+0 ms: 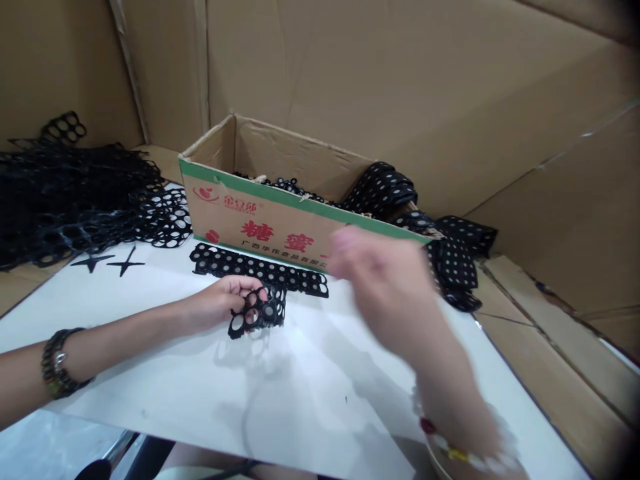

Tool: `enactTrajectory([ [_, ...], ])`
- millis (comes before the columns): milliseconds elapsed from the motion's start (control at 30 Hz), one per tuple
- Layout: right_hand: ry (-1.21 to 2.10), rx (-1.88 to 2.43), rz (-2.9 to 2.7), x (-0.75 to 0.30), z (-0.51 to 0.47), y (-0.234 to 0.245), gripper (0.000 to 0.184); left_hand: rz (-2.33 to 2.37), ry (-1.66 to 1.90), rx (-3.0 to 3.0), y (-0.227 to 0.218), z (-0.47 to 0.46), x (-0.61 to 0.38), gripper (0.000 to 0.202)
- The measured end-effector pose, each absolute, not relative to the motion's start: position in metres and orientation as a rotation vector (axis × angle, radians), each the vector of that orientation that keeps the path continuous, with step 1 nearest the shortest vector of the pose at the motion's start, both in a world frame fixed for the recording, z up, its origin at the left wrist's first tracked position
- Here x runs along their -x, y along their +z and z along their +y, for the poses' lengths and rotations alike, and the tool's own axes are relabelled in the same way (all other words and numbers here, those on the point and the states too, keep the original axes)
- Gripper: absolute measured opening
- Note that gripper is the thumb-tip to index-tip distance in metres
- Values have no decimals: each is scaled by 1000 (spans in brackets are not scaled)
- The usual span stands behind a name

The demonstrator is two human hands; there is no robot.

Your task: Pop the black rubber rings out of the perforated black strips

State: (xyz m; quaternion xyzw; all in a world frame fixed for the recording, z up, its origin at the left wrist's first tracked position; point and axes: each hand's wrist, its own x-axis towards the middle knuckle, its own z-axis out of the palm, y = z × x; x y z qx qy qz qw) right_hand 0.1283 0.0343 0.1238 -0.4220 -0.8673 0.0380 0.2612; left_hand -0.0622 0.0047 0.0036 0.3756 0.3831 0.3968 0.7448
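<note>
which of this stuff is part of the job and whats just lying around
In use:
left hand
small black perforated piece, held in it
right hand, blurred

Lying about:
black perforated strip
black perforated heap
black cross-shaped scraps
printed cardboard box

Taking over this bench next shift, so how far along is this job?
Looks done, though that's a judgement: the heap of black grids at the far left, with mostly empty holes. In hand: the left hand holds a small grid piece with grey discs in some holes, and the right hand is a blur above the table. Left: the dotted strip on the table and the dotted sheets beside the cardboard box show discs.
</note>
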Motion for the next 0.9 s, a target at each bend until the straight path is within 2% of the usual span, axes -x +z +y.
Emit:
enactTrajectory([
  [100,32,1171,-2750,-94,21,98,55,836,904,-860,4,4,62,22],
  [233,4,1259,-2917,-83,25,82,36,813,922,-842,0,7,62,22],
  [300,100,1302,-2832,-91,33,88,34,802,940,-803,3,8,62,23],
  [467,235,1091,-2333,-118,31,123,42,623,966,-838,34,-3,62,8],
  [600,220,965,-2231,-129,4,140,34,502,858,-948,55,-16,64,7],
  [900,273,1123,-2167,-122,13,133,36,401,917,-948,40,-3,66,10],
])
